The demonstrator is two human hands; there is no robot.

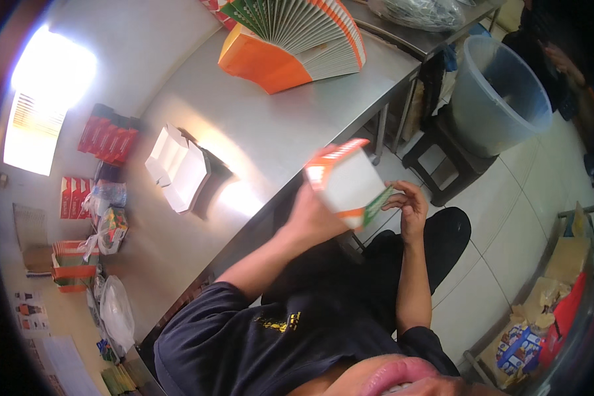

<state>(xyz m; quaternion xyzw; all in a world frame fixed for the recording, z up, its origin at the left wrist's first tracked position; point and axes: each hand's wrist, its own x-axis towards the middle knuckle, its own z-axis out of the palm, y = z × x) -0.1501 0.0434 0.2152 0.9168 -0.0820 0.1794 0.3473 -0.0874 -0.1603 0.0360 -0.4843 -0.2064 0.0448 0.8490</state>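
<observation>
My left hand (312, 216) is wrapped round an orange, white and green folding carton (355, 183), held over my lap beside the table's edge. The carton is tilted, with a pale panel facing up, and its left part is smeared by motion. At its green edge, the curled fingers of my right hand (409, 206) grip the flap. On the metal table (257, 125) lies a separate white carton (178, 170), its folded-up inside showing. Farther back, a fanned stack of orange and green cartons (290, 49) spreads across the tabletop.
Red boxes (109, 135), plastic bags (117, 310) and an orange carton stack (74, 264) line the wall side. To the right, a translucent bucket (501, 99) stands on a dark stool (449, 162). A rack with packages (521, 350) is at the lower right.
</observation>
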